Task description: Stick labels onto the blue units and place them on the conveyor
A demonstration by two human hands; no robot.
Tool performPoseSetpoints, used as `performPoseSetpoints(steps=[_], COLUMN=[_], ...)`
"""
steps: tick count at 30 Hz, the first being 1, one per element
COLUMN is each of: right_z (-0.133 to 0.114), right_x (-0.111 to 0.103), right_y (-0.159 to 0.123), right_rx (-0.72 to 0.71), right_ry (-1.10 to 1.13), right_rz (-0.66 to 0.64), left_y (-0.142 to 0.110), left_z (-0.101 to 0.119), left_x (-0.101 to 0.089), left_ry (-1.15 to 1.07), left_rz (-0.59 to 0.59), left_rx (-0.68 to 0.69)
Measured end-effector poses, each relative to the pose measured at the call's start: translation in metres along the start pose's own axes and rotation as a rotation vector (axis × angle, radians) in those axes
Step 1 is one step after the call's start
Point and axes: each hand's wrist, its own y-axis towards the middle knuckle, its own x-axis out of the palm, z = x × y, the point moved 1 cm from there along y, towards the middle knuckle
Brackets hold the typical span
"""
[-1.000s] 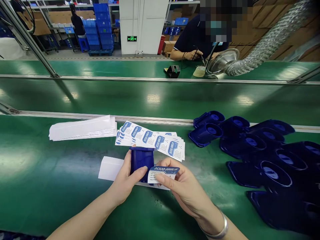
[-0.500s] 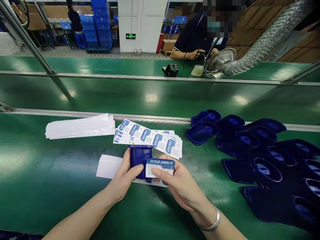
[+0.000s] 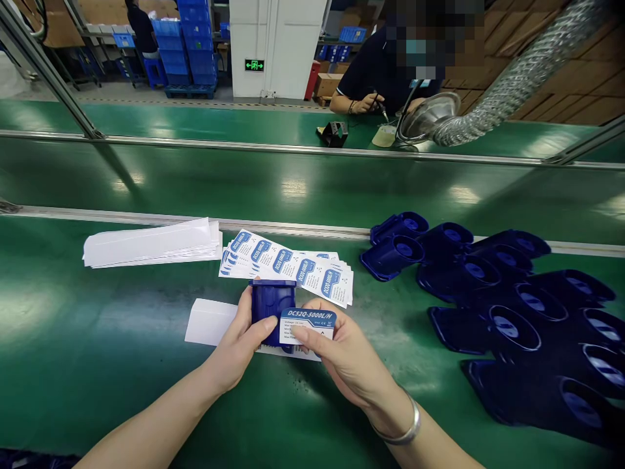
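Observation:
My left hand (image 3: 234, 348) is closed around a dark blue plastic housing (image 3: 266, 299), held upright above the green bench. Between the thumb and fingers of my right hand (image 3: 336, 348) is a blue-and-white label (image 3: 307, 324) printed "DC52Q-5000L/H". The label's left edge overlaps the front of the housing; whether it touches the surface I cannot tell. Beneath both hands lies a label strip, partly hidden, with a bare white end (image 3: 209, 322) sticking out on the left. Just beyond the housing is a fanned pile of label sheets (image 3: 293, 264).
Several blue housings (image 3: 508, 326) with round openings crowd the right side of the bench. White paper strips (image 3: 151, 244) are stacked at the left. A metal rail (image 3: 312, 151) crosses behind. Opposite, a person (image 3: 361, 85) works beside a flexible metal duct (image 3: 527, 78).
The whole view has shifted slightly. Both hands keep hold of the housing and the label, and the label sits a little closer over the housing's front.

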Motion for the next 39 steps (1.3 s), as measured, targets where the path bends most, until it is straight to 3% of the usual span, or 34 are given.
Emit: performPoseSetpoints(steps=[39], right_z=[-0.0028], right_x=[0.0018], right_y=[-0.0017], right_rx=[0.031], right_ry=[-0.005], right_rz=[0.033], left_y=[-0.0003], left_z=[0.001], left_x=[-0.0006], left_ry=[0.061], left_rz=[0.002], left_rx=[0.032])
